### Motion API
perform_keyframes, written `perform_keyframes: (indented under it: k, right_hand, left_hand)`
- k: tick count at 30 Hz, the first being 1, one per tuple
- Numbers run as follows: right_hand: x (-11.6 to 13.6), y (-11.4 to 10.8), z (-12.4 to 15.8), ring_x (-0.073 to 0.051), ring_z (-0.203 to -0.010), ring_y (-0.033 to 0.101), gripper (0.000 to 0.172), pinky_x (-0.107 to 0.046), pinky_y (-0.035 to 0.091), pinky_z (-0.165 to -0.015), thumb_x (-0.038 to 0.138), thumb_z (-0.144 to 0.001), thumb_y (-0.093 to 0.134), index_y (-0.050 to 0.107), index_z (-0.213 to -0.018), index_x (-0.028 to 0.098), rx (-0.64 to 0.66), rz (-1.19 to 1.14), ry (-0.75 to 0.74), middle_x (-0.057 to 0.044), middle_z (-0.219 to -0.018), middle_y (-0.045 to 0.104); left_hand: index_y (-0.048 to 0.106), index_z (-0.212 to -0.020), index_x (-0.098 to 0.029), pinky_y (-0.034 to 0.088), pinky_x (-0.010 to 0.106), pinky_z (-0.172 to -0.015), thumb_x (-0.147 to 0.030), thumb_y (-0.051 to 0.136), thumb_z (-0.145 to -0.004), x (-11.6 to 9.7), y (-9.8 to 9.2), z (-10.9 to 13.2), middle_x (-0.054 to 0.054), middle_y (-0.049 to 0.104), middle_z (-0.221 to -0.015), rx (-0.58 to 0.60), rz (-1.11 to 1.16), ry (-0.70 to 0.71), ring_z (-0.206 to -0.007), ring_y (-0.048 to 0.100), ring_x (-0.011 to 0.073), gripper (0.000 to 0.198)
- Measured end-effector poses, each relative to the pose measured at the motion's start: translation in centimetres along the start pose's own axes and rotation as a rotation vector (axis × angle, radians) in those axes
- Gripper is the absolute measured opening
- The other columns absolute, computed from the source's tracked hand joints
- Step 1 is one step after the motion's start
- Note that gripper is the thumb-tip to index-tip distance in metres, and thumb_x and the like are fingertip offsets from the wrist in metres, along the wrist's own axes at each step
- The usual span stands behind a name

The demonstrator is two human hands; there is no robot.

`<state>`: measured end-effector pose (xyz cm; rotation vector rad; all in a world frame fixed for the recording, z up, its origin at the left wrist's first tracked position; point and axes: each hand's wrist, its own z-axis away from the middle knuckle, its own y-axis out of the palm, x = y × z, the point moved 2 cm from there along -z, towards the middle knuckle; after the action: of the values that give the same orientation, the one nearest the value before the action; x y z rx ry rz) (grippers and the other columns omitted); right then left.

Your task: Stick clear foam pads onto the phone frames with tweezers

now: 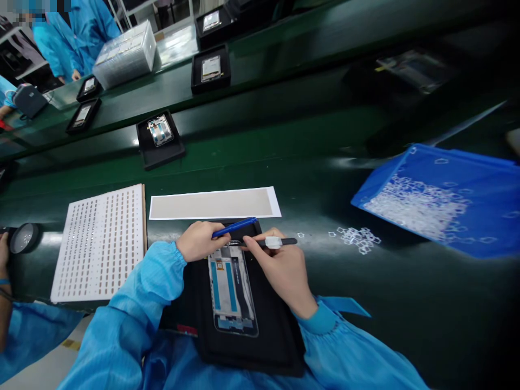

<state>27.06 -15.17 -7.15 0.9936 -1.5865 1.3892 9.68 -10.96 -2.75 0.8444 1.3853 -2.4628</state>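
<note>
A phone frame (pixel 232 292) with blue strips lies face down in a black tray (pixel 280 346) close to my body. My left hand (pixel 201 241) is closed around a blue pen (pixel 235 227), its fingers at the phone's upper left end. Pinched in my right hand (pixel 284 268) is a pair of black tweezers (pixel 289 241) with white wrapping. Their tip points at the top of the phone, where my fingers partly hide the detail. Beyond my right hand, small white outline-shaped pieces (pixel 359 238) lie in a loose pile.
A blue bin (pixel 487 238) full of white pieces stands at right. A pale strip sheet (pixel 211 206) lies behind the tray, a white board with rows of small parts (pixel 101 244) at left. Trays with phones (pixel 160 138) sit farther back. Co-workers (pixel 77 38) are at far left.
</note>
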Motion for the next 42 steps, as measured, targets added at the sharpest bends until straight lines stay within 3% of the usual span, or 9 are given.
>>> perform_keyframes:
  k: [6,15,24,29,32,35,38,40,42]
  right_hand:
    - [-0.2,0.0,0.2,-0.015,-0.052,0.055,0.035,-0.025,0.037,-0.048,0.049,-0.088,0.061,0.063,-0.071,0.018,0.0,0.012,0.001,-0.001,-0.066,0.06]
    - [-0.2,-0.2,0.4,-0.015,-0.056,0.056,0.031,-0.025,0.038,-0.051,0.043,-0.089,0.062,0.062,-0.071,0.018,-0.023,-0.036,-0.043,-0.001,-0.067,0.059]
    - [0.6,-0.1,0.4,-0.012,-0.044,0.048,0.044,-0.025,0.035,-0.047,0.057,-0.093,0.054,0.059,-0.072,0.018,-0.011,0.152,-0.143,0.002,-0.056,0.053]
    - [1.0,0.4,0.6,-0.011,-0.042,0.047,0.045,-0.024,0.033,-0.046,0.055,-0.096,0.05,0.057,-0.072,0.018,-0.099,0.231,-0.279,0.003,-0.055,0.049]
    - [0.9,0.4,0.6,-0.011,-0.043,0.047,0.042,-0.024,0.034,-0.045,0.052,-0.094,0.053,0.057,-0.07,0.018,-0.111,0.185,-0.286,0.003,-0.056,0.05]
    - [0.4,-0.3,0.8,-0.013,-0.051,0.053,0.036,-0.024,0.04,-0.049,0.049,-0.092,0.059,0.058,-0.073,0.018,-0.187,0.007,-0.208,0.0,-0.064,0.055]
    - [-0.3,-1.4,1.8,-0.017,-0.063,0.06,0.032,-0.029,0.049,-0.061,0.049,-0.094,0.056,0.061,-0.087,0.019,-0.277,-0.143,-0.11,-0.002,-0.072,0.06]
    - [-0.9,-1.8,3.0,-0.019,-0.071,0.064,0.035,-0.034,0.053,-0.071,0.05,-0.098,0.049,0.063,-0.101,0.019,-0.251,-0.222,-0.032,-0.005,-0.081,0.065]
    - [-1.4,-1.6,4.5,-0.022,-0.082,0.068,0.037,-0.038,0.055,-0.079,0.051,-0.1,0.043,0.061,-0.111,0.019,-0.209,-0.308,0.042,-0.008,-0.094,0.068]
  left_hand:
    - [0.07,-0.088,-0.02,0.038,0.022,-0.061,-0.029,0.055,-0.085,-0.1,0.2,0.1,-0.003,0.065,-0.07,-0.009,-0.032,-0.012,-0.061,0.055,0.0119,0.018]
    - [0.069,-0.099,-0.028,0.046,0.027,-0.071,-0.036,0.055,-0.088,-0.7,0.5,0.2,-0.001,0.071,-0.083,-0.025,-0.231,-0.087,-0.081,0.065,0.0199,0.02]
    - [0.068,-0.102,-0.027,0.047,0.027,-0.074,-0.038,0.053,-0.089,-0.5,0.4,0.2,0.0,0.072,-0.086,-0.008,-0.221,-0.093,-0.083,0.066,0.0195,0.022]
    - [0.068,-0.1,-0.028,0.047,0.027,-0.071,-0.037,0.055,-0.088,-0.5,0.7,0.1,-0.001,0.071,-0.083,-0.026,-0.191,-0.106,-0.08,0.066,0.0193,0.02]
    - [0.068,-0.1,-0.027,0.048,0.027,-0.072,-0.036,0.058,-0.087,-0.5,0.7,0.5,-0.001,0.071,-0.082,-0.073,-0.156,-0.104,-0.079,0.066,0.0193,0.019]
    - [0.068,-0.105,-0.026,0.049,0.026,-0.076,-0.034,0.057,-0.088,0.2,0.6,2.7,-0.001,0.072,-0.089,-0.247,0.004,-0.062,-0.081,0.067,0.0175,0.021]
    - [0.067,-0.111,-0.026,0.05,0.027,-0.085,-0.036,0.051,-0.092,2.2,1.3,7.2,0.003,0.07,-0.101,-0.484,0.139,-0.091,-0.094,0.066,0.0181,0.027]
    - [0.067,-0.116,-0.025,0.053,0.03,-0.084,-0.039,0.049,-0.092,3.8,3.1,10.8,0.006,0.068,-0.097,-0.547,0.112,-0.172,-0.093,0.066,0.0204,0.033]
    - [0.063,-0.125,-0.026,0.056,0.031,-0.079,-0.041,0.053,-0.088,5.3,6.0,13.8,0.007,0.066,-0.099,-0.535,0.099,-0.247,-0.089,0.068,0.0222,0.042]
